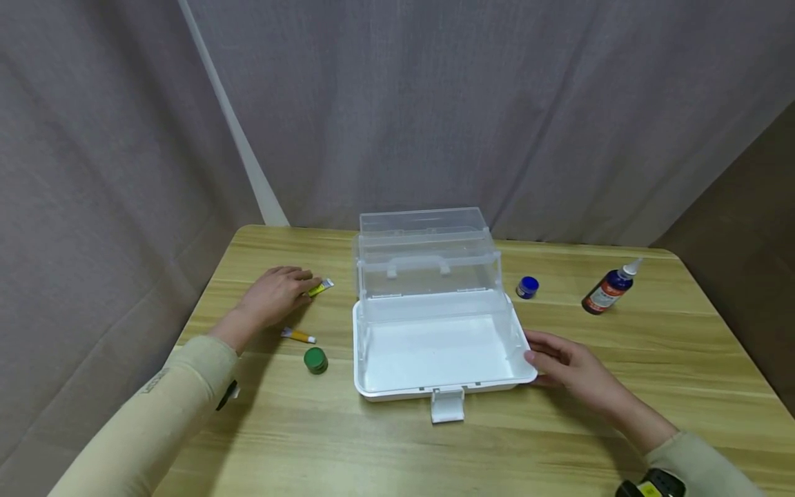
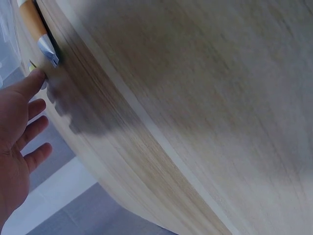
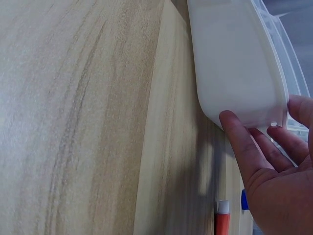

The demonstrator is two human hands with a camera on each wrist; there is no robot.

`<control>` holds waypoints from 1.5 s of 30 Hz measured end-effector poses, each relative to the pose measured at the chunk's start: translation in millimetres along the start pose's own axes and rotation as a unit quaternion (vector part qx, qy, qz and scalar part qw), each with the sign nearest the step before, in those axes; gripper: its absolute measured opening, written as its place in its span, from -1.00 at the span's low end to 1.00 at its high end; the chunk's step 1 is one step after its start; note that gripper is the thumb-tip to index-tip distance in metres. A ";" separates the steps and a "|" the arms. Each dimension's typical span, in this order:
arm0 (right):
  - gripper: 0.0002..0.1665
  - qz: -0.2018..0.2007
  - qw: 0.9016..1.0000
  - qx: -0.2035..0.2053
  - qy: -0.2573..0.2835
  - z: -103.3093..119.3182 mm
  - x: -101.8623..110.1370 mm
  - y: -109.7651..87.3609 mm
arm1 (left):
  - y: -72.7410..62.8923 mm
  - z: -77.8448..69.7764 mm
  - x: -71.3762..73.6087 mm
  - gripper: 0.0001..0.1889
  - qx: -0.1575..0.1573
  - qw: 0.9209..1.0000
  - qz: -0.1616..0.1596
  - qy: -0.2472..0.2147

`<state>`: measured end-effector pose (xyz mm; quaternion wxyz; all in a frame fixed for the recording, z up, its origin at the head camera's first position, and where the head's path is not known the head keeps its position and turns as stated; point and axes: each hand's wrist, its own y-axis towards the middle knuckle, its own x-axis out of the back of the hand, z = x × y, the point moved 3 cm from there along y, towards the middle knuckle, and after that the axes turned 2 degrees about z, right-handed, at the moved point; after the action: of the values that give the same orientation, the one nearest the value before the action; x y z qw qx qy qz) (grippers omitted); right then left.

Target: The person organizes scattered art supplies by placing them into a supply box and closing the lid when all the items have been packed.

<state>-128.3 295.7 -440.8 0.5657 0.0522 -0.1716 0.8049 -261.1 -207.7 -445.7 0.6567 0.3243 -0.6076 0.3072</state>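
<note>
In the head view, my left hand reaches to the far left of the table and pinches a small yellow tube. The left wrist view shows only a sliver of that tube past the fingertip, with the other fingers spread loosely. My right hand grips the front right corner of a white plastic box, thumb over the rim and fingers along the outer side. The box's clear lid stands raised at the back, and the white latch hangs down in front.
An orange tube with a white cap and a green round jar lie between the left forearm and the box. Right of the box are a blue jar and a dark blue bottle with a white nozzle. Grey curtains hang behind the table.
</note>
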 end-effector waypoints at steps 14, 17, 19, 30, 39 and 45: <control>-0.28 0.003 1.000 0.004 0.005 0.3 -0.2 -1.0 | 1.1 -2.8 0.0 -0.59 -0.004 1.000 -0.008 -0.001; -0.29 0.003 1.000 0.006 0.007 0.4 0.1 -1.4 | 1.5 -2.6 -0.5 -0.60 -0.008 1.000 -0.009 0.003; -0.29 0.002 1.000 0.006 0.007 0.2 0.3 -1.4 | 1.8 -2.4 -0.8 -0.60 -0.010 1.000 -0.008 0.006; -0.28 0.003 1.000 0.004 0.004 -0.6 0.6 -1.0 | 2.4 -2.3 -3.2 -0.69 -0.024 0.999 -0.030 -0.008; -0.28 0.004 1.000 0.000 0.005 -0.5 0.9 -1.6 | 3.4 -3.1 -5.9 -0.75 -0.036 0.998 -0.045 -0.008; -0.27 0.002 1.000 -0.005 0.002 1.0 0.1 -1.3 | 2.7 -4.2 -5.9 -0.80 -0.045 0.997 -0.060 -0.007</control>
<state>-127.2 295.8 -439.6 0.5650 0.0475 -0.1742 0.8051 -261.1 -202.7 -451.6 0.6833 0.3324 -0.6051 0.2375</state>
